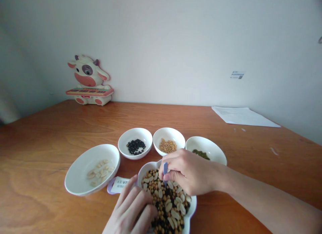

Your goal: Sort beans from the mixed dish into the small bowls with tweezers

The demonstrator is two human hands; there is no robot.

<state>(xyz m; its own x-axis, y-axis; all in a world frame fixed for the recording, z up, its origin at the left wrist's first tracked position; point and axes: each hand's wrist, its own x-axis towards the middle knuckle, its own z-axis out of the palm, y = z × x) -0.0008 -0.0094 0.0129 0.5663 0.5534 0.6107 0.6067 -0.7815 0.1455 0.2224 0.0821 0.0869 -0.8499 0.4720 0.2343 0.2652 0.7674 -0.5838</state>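
Picking through a bowl of mixed beans

The bowl of mixed beans (187,210) sits at the near edge of the wooden table (50,126). The right hand (188,173) pinches small blue tweezers (165,169) over it. The left hand (130,210) rests on the bowl's side with its fingers curled, holding nothing. Behind are 4 white bowls: peanuts (99,173), black beans (136,147), soybeans (167,146), green mung beans (201,154).

head view, forward-down (close), over table (50,133)

right hand (191,175): pinches blue tweezers (165,169) over mixed-bean bowl (192,209)
left hand (132,210): fingers rest on that bowl's near-left rim
desk (50,133): four small bowls behind
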